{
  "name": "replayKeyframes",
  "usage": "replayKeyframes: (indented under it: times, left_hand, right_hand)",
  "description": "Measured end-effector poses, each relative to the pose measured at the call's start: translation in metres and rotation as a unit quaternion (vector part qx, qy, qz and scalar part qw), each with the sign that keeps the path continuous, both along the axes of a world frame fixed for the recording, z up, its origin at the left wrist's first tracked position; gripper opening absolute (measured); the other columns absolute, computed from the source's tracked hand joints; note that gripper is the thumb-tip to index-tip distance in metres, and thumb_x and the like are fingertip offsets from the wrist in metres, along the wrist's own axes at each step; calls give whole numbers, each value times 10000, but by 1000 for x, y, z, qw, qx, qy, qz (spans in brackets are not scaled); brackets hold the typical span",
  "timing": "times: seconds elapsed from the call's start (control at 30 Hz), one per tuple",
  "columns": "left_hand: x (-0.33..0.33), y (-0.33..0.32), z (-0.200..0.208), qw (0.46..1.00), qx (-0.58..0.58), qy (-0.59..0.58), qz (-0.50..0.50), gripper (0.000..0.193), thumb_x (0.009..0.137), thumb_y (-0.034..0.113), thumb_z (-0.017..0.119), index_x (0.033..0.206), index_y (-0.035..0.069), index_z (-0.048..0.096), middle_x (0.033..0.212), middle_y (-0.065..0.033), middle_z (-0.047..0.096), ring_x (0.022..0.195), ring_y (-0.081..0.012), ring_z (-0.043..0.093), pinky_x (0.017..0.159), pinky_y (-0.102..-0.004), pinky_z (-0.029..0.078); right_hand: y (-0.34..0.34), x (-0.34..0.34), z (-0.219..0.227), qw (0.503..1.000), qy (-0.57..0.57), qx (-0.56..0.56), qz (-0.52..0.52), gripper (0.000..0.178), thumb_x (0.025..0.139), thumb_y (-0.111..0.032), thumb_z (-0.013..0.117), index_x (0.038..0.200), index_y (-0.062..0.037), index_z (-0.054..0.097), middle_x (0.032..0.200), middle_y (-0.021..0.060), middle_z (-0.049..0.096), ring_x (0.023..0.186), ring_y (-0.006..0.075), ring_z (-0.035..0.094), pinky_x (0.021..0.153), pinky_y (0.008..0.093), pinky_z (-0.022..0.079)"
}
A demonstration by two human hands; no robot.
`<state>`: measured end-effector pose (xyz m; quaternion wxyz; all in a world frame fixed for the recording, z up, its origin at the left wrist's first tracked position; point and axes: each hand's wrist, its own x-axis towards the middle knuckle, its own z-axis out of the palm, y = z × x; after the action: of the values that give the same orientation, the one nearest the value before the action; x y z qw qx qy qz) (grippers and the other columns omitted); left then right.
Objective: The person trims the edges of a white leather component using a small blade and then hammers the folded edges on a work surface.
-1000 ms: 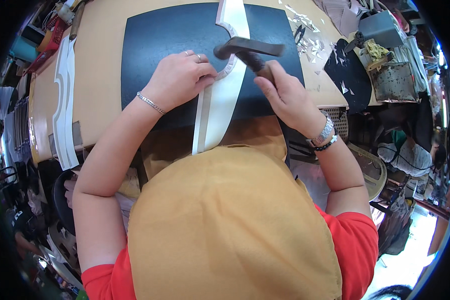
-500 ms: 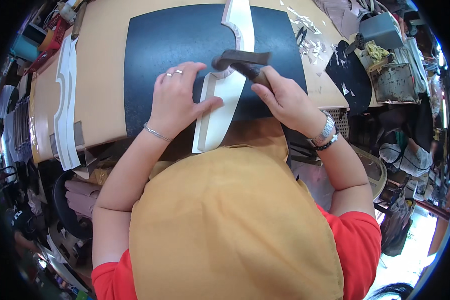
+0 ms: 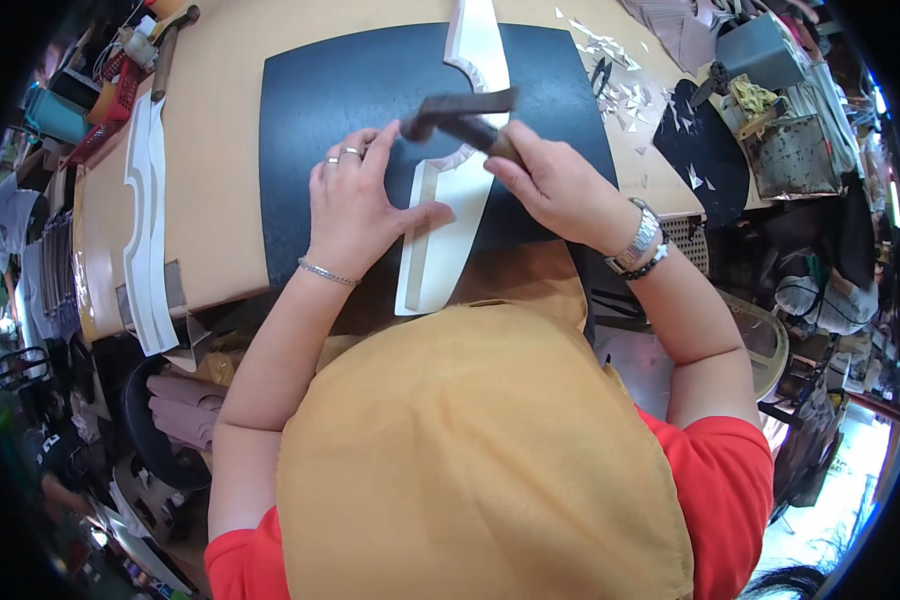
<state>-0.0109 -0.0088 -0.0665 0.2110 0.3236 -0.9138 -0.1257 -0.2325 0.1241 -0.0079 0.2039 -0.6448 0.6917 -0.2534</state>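
My right hand (image 3: 567, 190) is wrapped round the wooden handle of a hammer (image 3: 462, 107). The hammer's dark head, smeared by motion, is over the inner curve of a long white piece (image 3: 445, 225), like stiff sheet material with folded edges. That piece crosses a black board (image 3: 355, 85) from its far edge toward my apron, and the hammer covers part of it. My left hand (image 3: 360, 200) lies beside the curve with its thumb stretched onto the white piece. Its fingers are apart from the thumb, bent toward the board, near the hammer head.
Two similar white strips (image 3: 148, 230) overhang the table's left side. A second hammer (image 3: 166, 60) and a red basket (image 3: 120, 100) are beyond them. White scraps (image 3: 625, 95) and scissors (image 3: 601, 75) are at the right, near a black flat piece (image 3: 700, 150) and a stained metal container (image 3: 795, 160).
The hammer head has moved left and slightly away from me, toward my left fingers. My left hand keeps its place beside the white piece. The whole view has shifted a little.
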Motion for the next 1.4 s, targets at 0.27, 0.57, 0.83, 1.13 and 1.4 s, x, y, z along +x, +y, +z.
replayKeyframes:
  times: [0.27,0.57,0.83,1.13,1.4]
  left_hand:
    - [-7,-38,7,999,0,-17,-52,517,780,482,862,1142,117,808,1243,-73,682,1204,-271,607,1047,-441,438]
    - [-27,-39,18,953,295,69,-32,424,848,174,849,1221,4,742,919,-74,729,820,-139,651,793,-294,554]
    - [-37,-44,3,964,242,91,-58,297,912,143,768,1180,16,764,951,-102,712,788,-192,666,765,-325,559]
    - [-30,-39,1,985,129,50,-100,251,946,123,713,1176,32,758,1021,-148,691,854,-309,701,782,-380,568]
    - [-23,-37,8,987,116,42,-101,263,920,105,709,1167,31,762,1028,-174,693,886,-331,703,818,-399,572]
  right_hand:
    - [2,-16,-2,995,-24,23,-90,357,1066,-369,550,1036,-13,555,880,255,692,885,474,671,777,558,521]
    - [3,-7,-11,991,-4,86,-102,368,1071,-384,547,1042,-19,518,867,263,676,839,480,666,755,560,522]
    - [7,-5,-23,993,22,46,-102,350,1073,-355,550,1031,-12,497,861,266,668,837,482,655,741,556,514]
    - [-5,-11,-6,997,20,30,-67,364,1064,-361,560,1060,2,529,896,276,684,880,483,667,788,557,527]
    - [-38,-18,-11,997,13,60,-39,394,1072,-387,546,1037,4,527,908,281,676,881,487,654,782,545,515]
